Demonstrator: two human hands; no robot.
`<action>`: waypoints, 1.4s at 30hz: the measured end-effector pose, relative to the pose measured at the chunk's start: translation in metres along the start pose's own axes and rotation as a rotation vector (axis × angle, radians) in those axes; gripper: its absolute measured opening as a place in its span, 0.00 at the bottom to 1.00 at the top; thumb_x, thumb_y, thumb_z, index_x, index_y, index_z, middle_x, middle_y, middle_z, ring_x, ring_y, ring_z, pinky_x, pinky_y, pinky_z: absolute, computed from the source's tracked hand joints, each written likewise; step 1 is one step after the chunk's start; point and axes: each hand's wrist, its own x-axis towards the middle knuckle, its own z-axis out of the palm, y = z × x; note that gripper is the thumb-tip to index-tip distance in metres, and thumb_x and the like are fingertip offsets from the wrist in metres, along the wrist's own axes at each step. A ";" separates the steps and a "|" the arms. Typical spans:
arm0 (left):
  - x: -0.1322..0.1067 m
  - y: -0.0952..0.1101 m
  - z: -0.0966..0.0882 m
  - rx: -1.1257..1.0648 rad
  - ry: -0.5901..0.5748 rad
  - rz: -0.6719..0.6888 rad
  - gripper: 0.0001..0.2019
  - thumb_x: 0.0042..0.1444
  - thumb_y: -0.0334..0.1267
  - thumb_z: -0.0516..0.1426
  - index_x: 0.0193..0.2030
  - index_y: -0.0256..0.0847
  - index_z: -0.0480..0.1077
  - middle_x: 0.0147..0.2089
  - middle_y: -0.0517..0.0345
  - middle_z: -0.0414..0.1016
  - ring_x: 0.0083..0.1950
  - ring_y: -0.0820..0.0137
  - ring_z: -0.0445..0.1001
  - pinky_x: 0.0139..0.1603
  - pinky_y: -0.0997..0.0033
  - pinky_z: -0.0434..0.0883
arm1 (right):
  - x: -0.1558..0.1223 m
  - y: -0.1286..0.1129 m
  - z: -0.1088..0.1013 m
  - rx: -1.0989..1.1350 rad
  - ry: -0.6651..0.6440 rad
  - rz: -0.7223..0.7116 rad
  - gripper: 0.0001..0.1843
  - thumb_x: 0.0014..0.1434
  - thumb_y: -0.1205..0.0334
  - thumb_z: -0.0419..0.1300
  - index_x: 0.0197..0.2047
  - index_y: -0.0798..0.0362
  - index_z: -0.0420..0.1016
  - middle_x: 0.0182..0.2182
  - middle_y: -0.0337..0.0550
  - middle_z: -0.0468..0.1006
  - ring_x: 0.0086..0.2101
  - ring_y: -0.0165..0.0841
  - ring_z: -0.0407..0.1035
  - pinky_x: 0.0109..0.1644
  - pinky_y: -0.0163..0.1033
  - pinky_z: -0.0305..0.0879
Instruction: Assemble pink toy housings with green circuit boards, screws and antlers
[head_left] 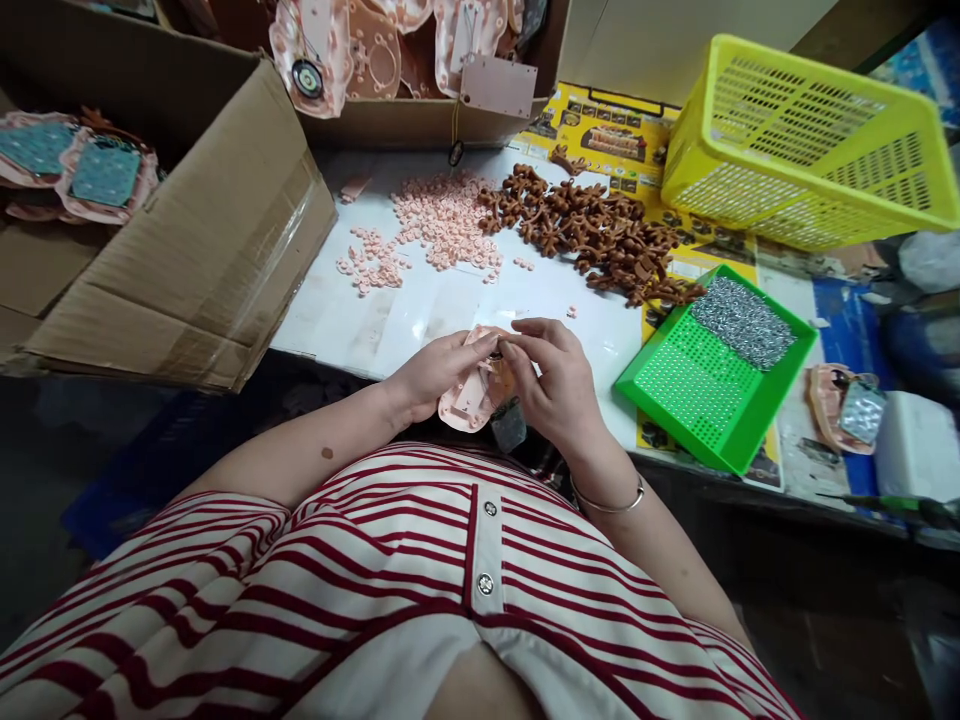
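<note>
My left hand [433,372] grips a pink plastic toy shell [469,398] from the left, at the near edge of the white table [352,320]. My right hand [553,382] is closed in a pinch over the top of the same shell, pressing something small that I cannot make out. A dark part hangs below the shell near my right palm. A pile of small pink rings [442,225] and a heap of brown plastic pieces [600,235] lie further back on the table.
A green tray [675,395] with a heap of metal screws [741,320] sits to the right. A yellow basket [810,140] stands behind it. Cardboard boxes [202,250] with pink shells are at left and back. Another pink shell [844,405] lies far right.
</note>
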 end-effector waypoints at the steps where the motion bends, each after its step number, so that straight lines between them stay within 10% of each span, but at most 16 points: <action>1: 0.001 -0.001 0.000 -0.013 0.018 -0.008 0.20 0.52 0.47 0.69 0.45 0.35 0.74 0.35 0.56 0.78 0.34 0.71 0.77 0.40 0.70 0.71 | 0.001 -0.001 -0.001 0.046 -0.032 0.022 0.20 0.70 0.51 0.52 0.45 0.50 0.83 0.46 0.53 0.78 0.48 0.43 0.73 0.52 0.55 0.70; 9: -0.002 0.010 0.008 0.016 0.057 0.073 0.19 0.47 0.43 0.71 0.41 0.35 0.76 0.33 0.57 0.79 0.33 0.72 0.76 0.42 0.69 0.71 | -0.006 0.013 -0.004 0.600 -0.027 0.311 0.30 0.61 0.33 0.58 0.58 0.43 0.71 0.54 0.49 0.76 0.52 0.37 0.73 0.54 0.49 0.74; 15: 0.000 0.025 0.002 0.002 0.183 0.216 0.20 0.44 0.42 0.72 0.40 0.36 0.75 0.34 0.60 0.79 0.34 0.72 0.77 0.42 0.70 0.71 | -0.033 0.029 -0.009 0.797 -0.357 0.435 0.39 0.53 0.49 0.72 0.64 0.45 0.63 0.36 0.38 0.79 0.36 0.31 0.76 0.41 0.40 0.76; 23: 0.004 0.013 -0.007 0.061 0.128 0.148 0.17 0.46 0.43 0.70 0.40 0.35 0.75 0.32 0.59 0.78 0.32 0.72 0.76 0.39 0.70 0.70 | -0.022 0.004 -0.045 0.559 0.126 0.339 0.11 0.55 0.56 0.72 0.42 0.46 0.80 0.38 0.40 0.81 0.36 0.31 0.74 0.40 0.39 0.74; 34: -0.006 0.005 -0.003 0.074 -0.104 0.034 0.23 0.52 0.55 0.67 0.39 0.34 0.75 0.33 0.52 0.79 0.32 0.67 0.77 0.37 0.67 0.71 | 0.014 -0.006 -0.034 0.583 0.097 0.418 0.13 0.54 0.55 0.70 0.41 0.46 0.76 0.26 0.35 0.73 0.20 0.27 0.65 0.18 0.35 0.63; 42: -0.006 0.003 0.002 0.194 -0.015 0.022 0.17 0.48 0.38 0.69 0.41 0.35 0.73 0.31 0.59 0.77 0.31 0.72 0.76 0.38 0.71 0.71 | 0.020 -0.014 -0.033 0.645 0.125 0.448 0.13 0.48 0.62 0.69 0.39 0.49 0.75 0.24 0.32 0.72 0.16 0.23 0.63 0.14 0.30 0.61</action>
